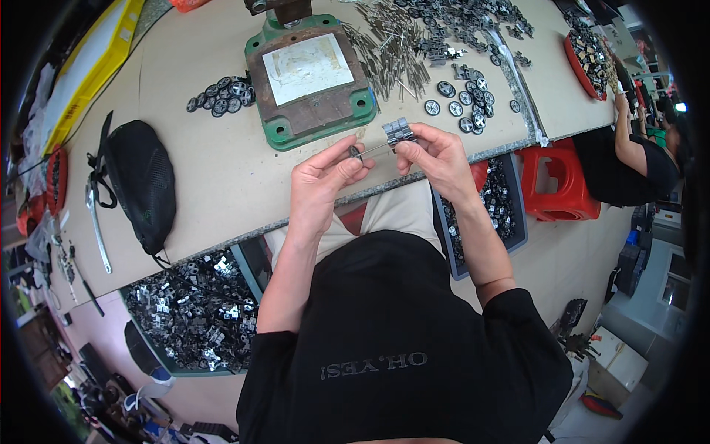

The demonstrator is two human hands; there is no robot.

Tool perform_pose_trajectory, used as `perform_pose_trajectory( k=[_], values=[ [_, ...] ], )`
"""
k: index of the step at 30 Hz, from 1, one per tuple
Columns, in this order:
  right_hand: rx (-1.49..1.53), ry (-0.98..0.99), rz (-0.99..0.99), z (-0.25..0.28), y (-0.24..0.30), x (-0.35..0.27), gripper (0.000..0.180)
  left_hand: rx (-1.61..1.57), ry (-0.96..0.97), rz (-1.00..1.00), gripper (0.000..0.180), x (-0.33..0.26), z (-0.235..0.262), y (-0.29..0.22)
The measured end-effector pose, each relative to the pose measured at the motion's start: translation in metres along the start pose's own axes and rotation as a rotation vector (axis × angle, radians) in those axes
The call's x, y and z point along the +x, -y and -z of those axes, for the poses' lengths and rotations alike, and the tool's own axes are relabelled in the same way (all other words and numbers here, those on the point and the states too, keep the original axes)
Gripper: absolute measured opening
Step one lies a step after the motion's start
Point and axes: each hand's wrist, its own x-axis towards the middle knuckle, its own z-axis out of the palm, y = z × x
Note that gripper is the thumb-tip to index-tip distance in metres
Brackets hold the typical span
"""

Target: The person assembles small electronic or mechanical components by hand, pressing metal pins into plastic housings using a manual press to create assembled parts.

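In front of my body, just past the table's near edge, my left hand [319, 181] pinches a small black wheel [354, 152]. A thin metal axle [376, 149] runs from the wheel toward the right. Between the thumb and fingers of my right hand [442, 159] is a small grey plastic part [398, 131], and the axle's far end meets it; whether it passes inside cannot be seen. Loose black wheels with silver spokes [465, 98] lie beyond my right hand. Another cluster of wheels [220, 97] lies left of the green machine base [278, 135].
Metal axles [396, 55] and dark plastic parts [473, 22] lie piled at the far side. Bins of small parts stand below the table, one left [240, 274], one right [526, 222]. A black mesh bag [140, 181] and wrench [96, 229] lie left. A red stool [558, 181] and another person [629, 159] are right.
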Motion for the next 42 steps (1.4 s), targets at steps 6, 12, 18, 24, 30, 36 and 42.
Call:
perform_pose_trajectory(
  k=[6, 12, 18, 24, 30, 36, 42],
  values=[
    [-0.544, 0.011, 0.384, 0.000, 0.004, 0.002, 0.018, -0.115, -0.003, 0.084, 0.032, 0.000, 0.005, 0.002],
    [-0.011, -0.003, -0.050, 0.000, -0.005, 0.002, 0.017, 0.088, -0.086, -0.138, 0.030, -0.003, -0.006, 0.006],
    [-0.082, 0.027, 0.006, -0.001, -0.011, 0.001, 0.016, 0.014, -0.084, -0.081, 0.030, -0.004, -0.004, 0.010],
    [-0.151, -0.017, 0.076, -0.005, -0.011, 0.000, 0.016, 0.056, -0.093, -0.120, 0.031, -0.004, -0.004, 0.013],
    [-0.178, -0.007, 0.167, -0.004, -0.015, 0.000, 0.016, 0.048, -0.109, -0.128, 0.031, -0.004, -0.008, 0.014],
    [-0.120, 0.007, -0.002, -0.006, -0.010, -0.002, 0.015, 0.035, -0.113, -0.147, 0.028, -0.007, -0.011, 0.019],
    [-0.444, 0.008, 0.354, -0.014, -0.016, 0.001, 0.015, -0.041, -0.087, -0.038, 0.027, -0.005, -0.011, 0.021]
  ],
)
